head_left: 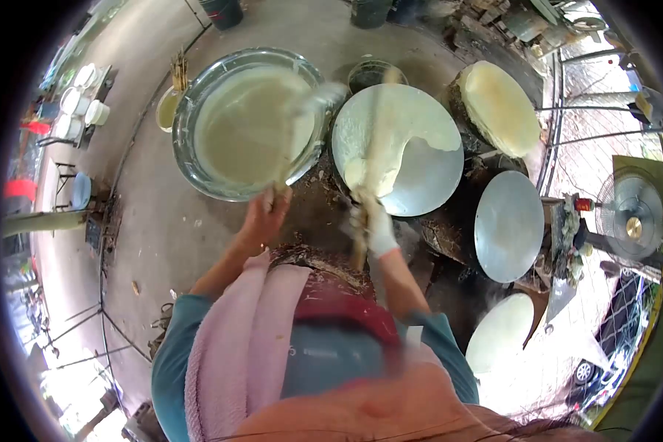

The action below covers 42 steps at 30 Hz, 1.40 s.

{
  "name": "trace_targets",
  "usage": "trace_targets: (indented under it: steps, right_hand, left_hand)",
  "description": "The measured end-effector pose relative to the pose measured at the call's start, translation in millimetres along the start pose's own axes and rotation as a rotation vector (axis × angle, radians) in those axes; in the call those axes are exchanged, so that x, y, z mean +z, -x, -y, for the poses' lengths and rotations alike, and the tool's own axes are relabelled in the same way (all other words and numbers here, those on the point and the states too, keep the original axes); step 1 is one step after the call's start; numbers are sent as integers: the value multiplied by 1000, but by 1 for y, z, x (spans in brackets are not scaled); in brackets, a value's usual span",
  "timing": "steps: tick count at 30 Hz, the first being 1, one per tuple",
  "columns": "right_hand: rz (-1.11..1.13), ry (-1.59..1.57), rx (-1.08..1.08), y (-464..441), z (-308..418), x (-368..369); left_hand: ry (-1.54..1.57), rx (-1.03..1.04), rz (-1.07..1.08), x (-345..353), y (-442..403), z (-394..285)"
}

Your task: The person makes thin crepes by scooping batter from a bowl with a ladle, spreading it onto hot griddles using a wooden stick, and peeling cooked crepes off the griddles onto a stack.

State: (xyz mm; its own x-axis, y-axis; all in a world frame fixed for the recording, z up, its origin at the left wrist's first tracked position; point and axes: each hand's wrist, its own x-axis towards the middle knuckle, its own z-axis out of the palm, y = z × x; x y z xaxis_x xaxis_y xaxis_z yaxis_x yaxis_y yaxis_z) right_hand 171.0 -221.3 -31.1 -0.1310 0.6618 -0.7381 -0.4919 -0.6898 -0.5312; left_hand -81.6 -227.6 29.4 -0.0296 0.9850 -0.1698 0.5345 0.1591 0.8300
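My bare left hand [267, 214] is closed round the handle of a ladle [323, 99], whose blurred head is over the right side of a wide metal basin [186, 166]. Pale, creamy batter [239, 132] fills much of that basin. In a white glove, my right hand [376, 227] grips a long wooden stick [379, 132], smeared by motion, which reaches across a round griddle [427, 180]. Batter [427, 110] coats the griddle's far and left parts; bare metal shows at its near right. Whether the stick touches the batter I cannot tell.
To the right stand a round plate heaped with pale sheets [497, 107], a bare round griddle [508, 225] and another pale-coated disc [501, 333]. A fan [633, 221] is at the far right. Behind the basin's left side sits a small yellowish pot [168, 110].
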Motion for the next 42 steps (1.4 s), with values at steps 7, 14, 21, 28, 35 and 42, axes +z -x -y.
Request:
trace_targets:
  steps: [7, 14, 21, 28, 35, 42]
  right_hand:
    - [-604, 596, -357, -80, -95, 16]
    - [-535, 324, -368, -34, -68, -33]
    - [-749, 1201, -336, 11, -48, -88]
    - [-360, 1276, -556, 11, -38, -143]
    - [-549, 1322, -443, 10, 55, -207]
    - [-368, 1366, -499, 23, 10, -238]
  left_hand:
    - [-412, 314, -142, -52, 7, 172]
    - [254, -120, -48, -61, 47, 183]
    - [754, -464, -138, -34, 66, 76]
    - [715, -520, -237, 35, 92, 20]
    - [625, -474, -190, 74, 116, -28]
    - [597, -441, -201, 93, 103, -38]
